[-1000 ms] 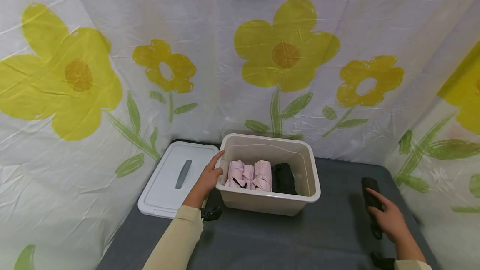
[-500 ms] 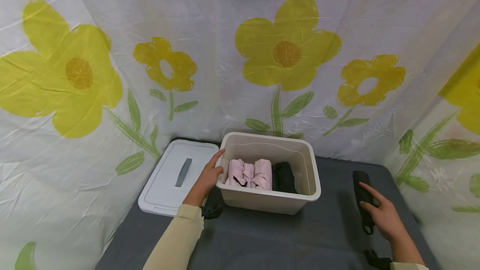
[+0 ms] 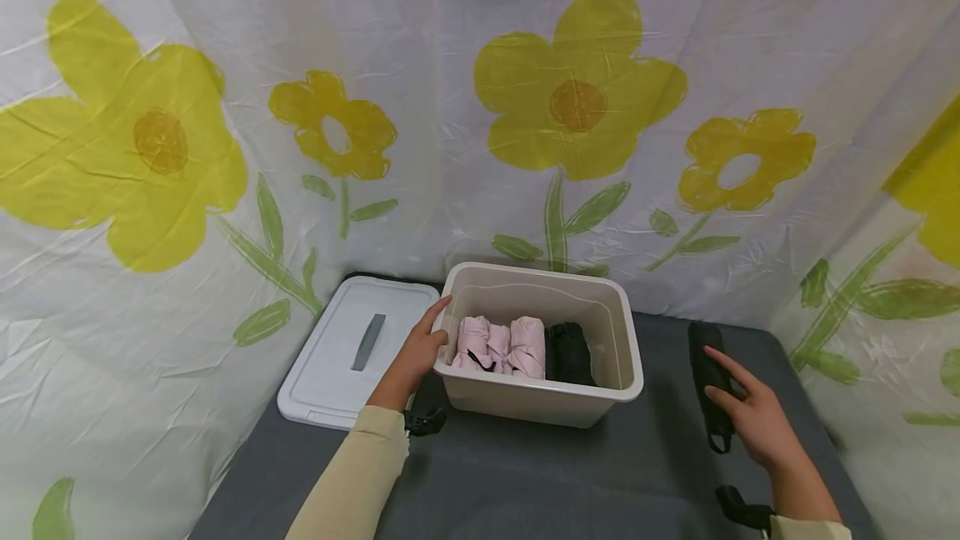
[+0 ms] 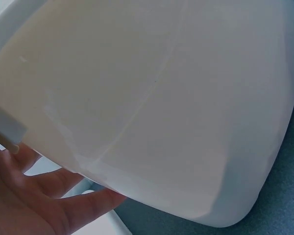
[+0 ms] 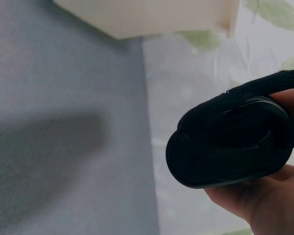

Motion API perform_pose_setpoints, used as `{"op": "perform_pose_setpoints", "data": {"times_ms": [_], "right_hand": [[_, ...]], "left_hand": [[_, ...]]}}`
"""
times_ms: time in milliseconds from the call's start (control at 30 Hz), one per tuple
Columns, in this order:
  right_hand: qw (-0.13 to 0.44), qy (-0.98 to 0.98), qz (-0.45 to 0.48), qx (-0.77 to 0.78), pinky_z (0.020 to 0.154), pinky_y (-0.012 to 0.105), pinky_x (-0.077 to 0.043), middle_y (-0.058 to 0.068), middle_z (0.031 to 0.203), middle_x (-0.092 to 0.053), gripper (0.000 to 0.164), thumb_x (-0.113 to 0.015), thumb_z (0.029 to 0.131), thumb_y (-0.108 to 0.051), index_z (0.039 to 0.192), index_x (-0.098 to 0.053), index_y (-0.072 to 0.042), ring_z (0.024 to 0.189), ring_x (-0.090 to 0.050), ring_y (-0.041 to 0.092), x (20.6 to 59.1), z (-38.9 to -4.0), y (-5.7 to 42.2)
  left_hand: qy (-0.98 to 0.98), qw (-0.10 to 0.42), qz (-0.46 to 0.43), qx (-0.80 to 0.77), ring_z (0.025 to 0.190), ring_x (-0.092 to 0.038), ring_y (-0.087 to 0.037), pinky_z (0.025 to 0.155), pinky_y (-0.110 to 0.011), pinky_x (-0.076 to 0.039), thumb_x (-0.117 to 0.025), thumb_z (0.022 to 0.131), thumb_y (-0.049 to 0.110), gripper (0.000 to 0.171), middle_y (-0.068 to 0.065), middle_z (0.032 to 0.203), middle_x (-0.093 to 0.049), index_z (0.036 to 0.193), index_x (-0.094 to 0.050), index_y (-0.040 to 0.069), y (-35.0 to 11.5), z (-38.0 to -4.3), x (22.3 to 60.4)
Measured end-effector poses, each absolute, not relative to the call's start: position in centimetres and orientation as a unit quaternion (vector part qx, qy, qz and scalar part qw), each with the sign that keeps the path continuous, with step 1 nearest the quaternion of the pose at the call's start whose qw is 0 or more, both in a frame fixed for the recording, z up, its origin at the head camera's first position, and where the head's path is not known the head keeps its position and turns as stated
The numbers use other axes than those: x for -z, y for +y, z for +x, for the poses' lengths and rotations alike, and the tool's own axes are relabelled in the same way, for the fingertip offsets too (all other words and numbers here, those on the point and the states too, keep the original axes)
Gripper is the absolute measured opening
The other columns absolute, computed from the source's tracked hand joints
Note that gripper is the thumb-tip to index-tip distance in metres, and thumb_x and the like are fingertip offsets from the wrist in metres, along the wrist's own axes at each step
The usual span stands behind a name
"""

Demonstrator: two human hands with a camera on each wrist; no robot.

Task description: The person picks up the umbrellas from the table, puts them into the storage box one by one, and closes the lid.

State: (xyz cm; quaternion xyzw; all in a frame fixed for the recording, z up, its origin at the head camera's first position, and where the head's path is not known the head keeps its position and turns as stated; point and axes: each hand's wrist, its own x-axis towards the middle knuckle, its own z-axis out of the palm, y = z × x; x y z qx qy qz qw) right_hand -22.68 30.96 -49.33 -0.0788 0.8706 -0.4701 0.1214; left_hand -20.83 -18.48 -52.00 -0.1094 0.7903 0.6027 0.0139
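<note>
A beige storage bin (image 3: 517,407) stands in the middle of the table, holding pink rolled bundles (image 3: 527,347) and a dark one (image 3: 570,354). At its left end my left hand (image 3: 411,365) touches the rim with a straight index finger and the thumb. In the left wrist view the other fingers (image 4: 88,208) lie along the bin's outer wall, partly hidden by it. To the right of the bin my right hand (image 3: 757,419) holds a black folded umbrella (image 3: 708,377) above the table, wrist strap end toward me. Its strap loop (image 5: 225,107) shows in the right wrist view.
A white lid (image 3: 330,365) with a grey handle (image 3: 367,342) lies left of the bin, close to it. Behind the grey table (image 3: 570,482) hangs a white sheet (image 3: 442,190) printed with yellow flowers, reaching round both sides.
My right hand has moved the folded umbrella left toward the bin and slightly away from me. The left hand stays at the bin's rim, and the bin and lid keep their places.
</note>
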Motion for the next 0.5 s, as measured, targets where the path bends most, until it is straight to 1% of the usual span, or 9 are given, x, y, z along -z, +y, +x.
{"op": "perform_pose_setpoints", "data": {"times_ms": [33, 67, 100, 133, 167, 233, 333, 400, 500], "right_hand": [[0.120, 0.870, -0.083, 0.471, 0.056, 0.040, -0.050, 0.027, 0.160, -0.004, 0.064, -0.050, 0.100, -0.030, 0.156, -0.019, -0.031, 0.070, -0.061, 0.037, 49.1, -22.7, 30.7], [0.118, 0.870, -0.088, 0.470, 0.065, 0.043, -0.053, 0.026, 0.160, -0.004, 0.064, -0.050, 0.100, -0.030, 0.156, -0.019, -0.031, 0.092, -0.061, 0.046, 48.9, -22.6, 30.5], [0.116, 0.870, -0.092, 0.470, 0.074, 0.047, -0.053, 0.025, 0.161, -0.004, 0.064, -0.050, 0.100, -0.030, 0.156, -0.019, -0.031, 0.112, -0.053, 0.053, 48.7, -22.6, 30.3], [0.115, 0.870, -0.095, 0.470, 0.083, 0.050, -0.051, 0.025, 0.161, -0.004, 0.064, -0.051, 0.100, -0.031, 0.156, -0.019, -0.031, 0.126, -0.039, 0.057, 48.5, -22.6, 30.1], [0.113, 0.870, -0.100, 0.469, 0.089, 0.052, -0.049, 0.025, 0.161, -0.005, 0.064, -0.051, 0.100, -0.031, 0.156, -0.019, -0.030, 0.135, -0.026, 0.058, 48.4, -22.7, 29.8], [0.107, 0.867, -0.107, 0.474, 0.093, 0.053, -0.048, 0.026, 0.160, -0.009, 0.064, -0.051, 0.100, -0.030, 0.156, -0.020, -0.029, 0.136, -0.028, 0.056, 48.0, -22.7, 29.4], [0.099, 0.863, -0.119, 0.481, 0.087, 0.041, -0.053, 0.029, 0.158, -0.013, 0.063, -0.051, 0.100, -0.029, 0.156, -0.020, -0.029, 0.134, -0.033, 0.053, 47.6, -22.8, 28.9], [0.097, 0.859, -0.126, 0.486, 0.083, 0.034, -0.053, 0.029, 0.158, -0.014, 0.063, -0.051, 0.100, -0.029, 0.155, -0.021, -0.029, 0.134, -0.034, 0.052, 47.3, -22.8, 28.6], [0.098, 0.857, -0.133, 0.488, 0.082, 0.030, -0.053, 0.027, 0.159, -0.012, 0.063, -0.051, 0.100, -0.031, 0.155, -0.021, -0.030, 0.135, -0.033, 0.051, 46.9, -22.9, 28.1]], "left_hand": [[0.789, 0.013, -0.109, -0.604, 0.147, -0.021, -0.035, 0.112, -0.062, -0.025, -0.039, 0.088, 0.008, 0.071, -0.007, 0.162, -0.019, 0.151, -0.029, 0.039, -18.5, -20.8, 52.0], [0.787, 0.012, -0.109, -0.607, 0.146, -0.022, -0.034, 0.112, -0.061, -0.026, -0.039, 0.088, 0.007, 0.071, -0.007, 0.162, -0.020, 0.150, -0.030, 0.039, -18.5, -20.8, 52.0], [0.786, 0.010, -0.108, -0.608, 0.146, -0.023, -0.034, 0.112, -0.060, -0.026, -0.039, 0.087, 0.007, 0.071, -0.007, 0.162, -0.020, 0.150, -0.030, 0.039, -18.5, -20.8, 52.0], [0.785, 0.009, -0.107, -0.610, 0.146, -0.023, -0.034, 0.112, -0.060, -0.027, -0.040, 0.087, 0.007, 0.071, -0.007, 0.162, -0.020, 0.150, -0.030, 0.039, -18.5, -20.8, 52.0], [0.784, 0.007, -0.105, -0.612, 0.146, -0.023, -0.033, 0.112, -0.060, -0.027, -0.040, 0.087, 0.007, 0.071, -0.007, 0.161, -0.020, 0.150, -0.030, 0.038, -18.4, -20.8, 51.9], [0.783, 0.008, -0.107, -0.612, 0.147, -0.022, -0.032, 0.112, -0.059, -0.026, -0.040, 0.088, 0.007, 0.071, -0.006, 0.161, -0.020, 0.150, -0.031, 0.039, -18.5, -20.8, 51.9], [0.785, 0.009, -0.104, -0.611, 0.147, -0.020, -0.032, 0.113, -0.060, -0.025, -0.039, 0.088, 0.008, 0.070, -0.006, 0.162, -0.020, 0.150, -0.030, 0.039, -18.5, -20.8, 51.9], [0.785, 0.009, -0.105, -0.611, 0.147, -0.020, -0.032, 0.113, -0.060, -0.025, -0.039, 0.088, 0.008, 0.070, -0.006, 0.162, -0.020, 0.150, -0.030, 0.039, -18.5, -20.8, 51.9], [0.786, 0.009, -0.105, -0.609, 0.147, -0.020, -0.033, 0.112, -0.060, -0.026, -0.039, 0.088, 0.007, 0.071, -0.006, 0.162, -0.019, 0.150, -0.029, 0.039, -18.4, -20.7, 51.9]]}}
